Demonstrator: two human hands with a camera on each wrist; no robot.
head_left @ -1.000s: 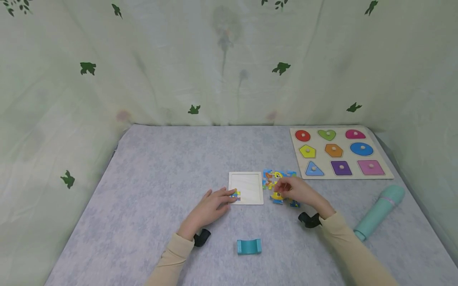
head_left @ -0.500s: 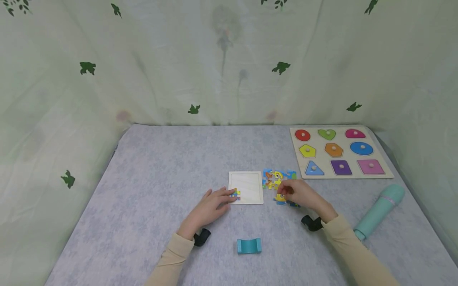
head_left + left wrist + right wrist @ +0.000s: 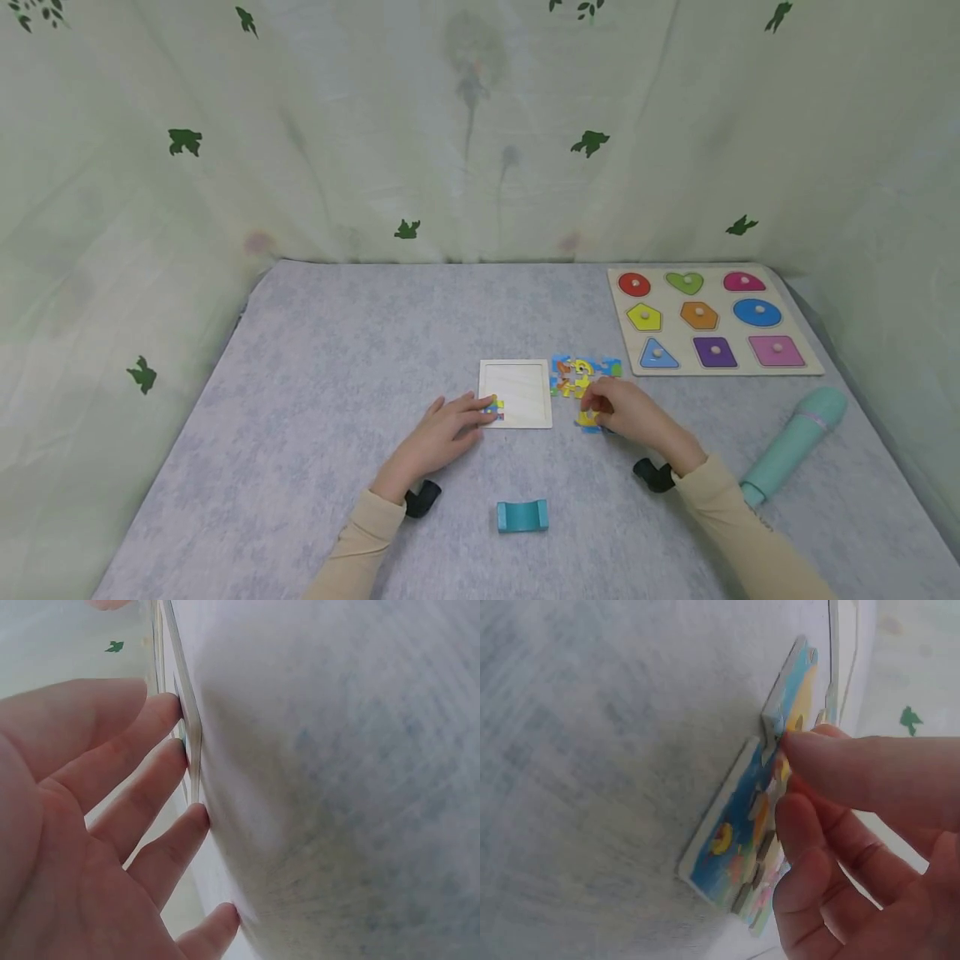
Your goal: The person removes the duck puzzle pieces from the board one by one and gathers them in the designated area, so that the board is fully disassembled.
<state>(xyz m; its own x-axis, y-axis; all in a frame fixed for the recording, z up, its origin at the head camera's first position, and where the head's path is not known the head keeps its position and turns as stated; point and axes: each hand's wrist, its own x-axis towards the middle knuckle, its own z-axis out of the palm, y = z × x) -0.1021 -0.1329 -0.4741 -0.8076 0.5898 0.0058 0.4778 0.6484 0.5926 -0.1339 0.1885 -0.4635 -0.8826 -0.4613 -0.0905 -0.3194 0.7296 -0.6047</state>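
Note:
My left hand (image 3: 438,437) lies at the lower left corner of a white square puzzle tray (image 3: 528,392). Its nearly straight fingertips rest on the rim and on a small blue, yellow and pink jigsaw piece (image 3: 499,408) in that corner. Just right of the tray, my right hand (image 3: 630,412) pinches a yellow and blue jigsaw piece (image 3: 588,419) between thumb and forefinger, low over the table. In the right wrist view, a dark blue jigsaw piece (image 3: 724,840) lies right beside it. Several more jigsaw pieces (image 3: 567,375) sit behind, partly hidden by the hand.
A wooden peg board (image 3: 667,329) with coloured shapes fills the back right of the table. A mint green cylindrical case (image 3: 795,446) lies to the right of my right forearm. A teal curved block (image 3: 522,517) stands at the front, between the arms.
My right hand has shifted slightly right and toward me, and the yellow and blue jigsaw piece has moved with it. The left hand and the tray have stayed in place.

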